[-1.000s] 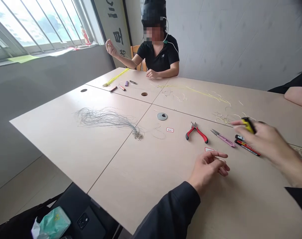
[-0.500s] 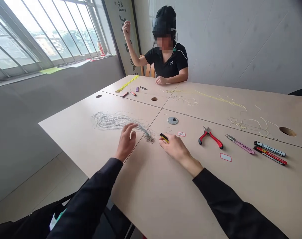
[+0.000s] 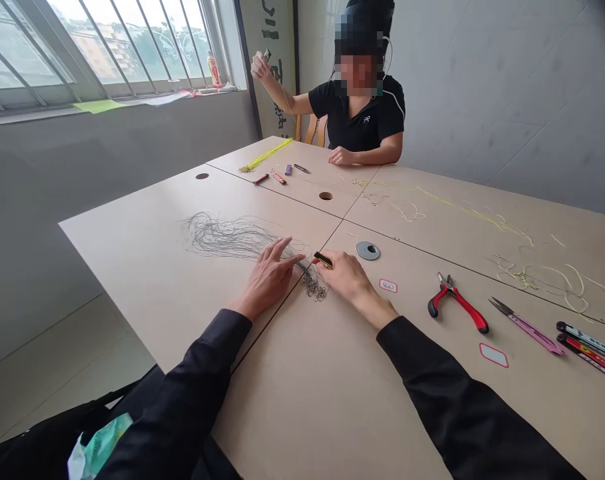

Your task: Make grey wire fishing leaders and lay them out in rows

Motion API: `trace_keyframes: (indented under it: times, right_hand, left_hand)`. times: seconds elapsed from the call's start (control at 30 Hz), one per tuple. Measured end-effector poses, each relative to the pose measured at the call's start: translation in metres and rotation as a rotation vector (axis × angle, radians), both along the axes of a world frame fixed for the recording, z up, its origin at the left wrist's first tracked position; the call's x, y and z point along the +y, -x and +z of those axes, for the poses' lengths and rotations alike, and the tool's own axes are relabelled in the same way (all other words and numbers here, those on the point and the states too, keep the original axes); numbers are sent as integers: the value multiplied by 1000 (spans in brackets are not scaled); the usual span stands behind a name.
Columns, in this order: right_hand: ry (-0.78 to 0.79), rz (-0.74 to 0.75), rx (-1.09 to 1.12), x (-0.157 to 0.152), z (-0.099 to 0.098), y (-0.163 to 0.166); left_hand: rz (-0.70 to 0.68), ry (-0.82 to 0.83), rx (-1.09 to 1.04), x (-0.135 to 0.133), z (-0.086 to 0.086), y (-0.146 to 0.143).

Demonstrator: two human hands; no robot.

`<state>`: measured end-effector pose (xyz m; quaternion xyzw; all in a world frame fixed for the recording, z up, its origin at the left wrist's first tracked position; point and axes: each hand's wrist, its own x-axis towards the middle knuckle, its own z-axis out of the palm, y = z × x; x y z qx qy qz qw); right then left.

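Observation:
A bundle of thin grey fishing lines [image 3: 232, 237] lies in loose curls across the table, with small metal hooks or clasps [image 3: 314, 285] clustered at its near end. Over the strands close to this cluster is my left hand [image 3: 272, 277], palm down with the fingers stretched out. Whether it presses on the strands I cannot tell. My right hand [image 3: 347, 279] is closed on a small black-and-yellow object [image 3: 324, 259], just right of the strands. Its exact kind is partly hidden by my fingers.
Pliers with red handles [image 3: 457, 300], pink thread snips [image 3: 527, 327] and several slim labelled tools [image 3: 590, 353] lie to the right. A metal disc [image 3: 368, 251] sits beyond my right hand. Yellow threads [image 3: 472, 210] are scattered farther off. Across the table sits another person [image 3: 365, 120], one hand raised.
My left hand has moved forward and right, flattening over the strands near the metal cluster. My right hand keeps its hold, and the view has shifted. The other person's raised hand is turned differently.

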<state>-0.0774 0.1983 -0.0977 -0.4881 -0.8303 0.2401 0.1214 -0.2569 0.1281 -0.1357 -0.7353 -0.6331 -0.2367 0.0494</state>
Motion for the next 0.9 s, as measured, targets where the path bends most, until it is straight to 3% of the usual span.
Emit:
trace_keyframes:
  times: [0.3, 0.5, 0.73, 0.9]
  right_hand:
    - [1, 140, -207, 25, 9, 21]
    - [20, 153, -171, 26, 12, 19]
    - [60, 307, -127, 34, 6, 13]
    - [53, 325, -143, 32, 11, 11]
  left_hand:
    - [26, 54, -26, 3, -1, 1]
    - [9, 46, -58, 3, -1, 0]
    - [-13, 54, -93, 5, -2, 1]
    - [-37, 51, -130, 5, -1, 0]
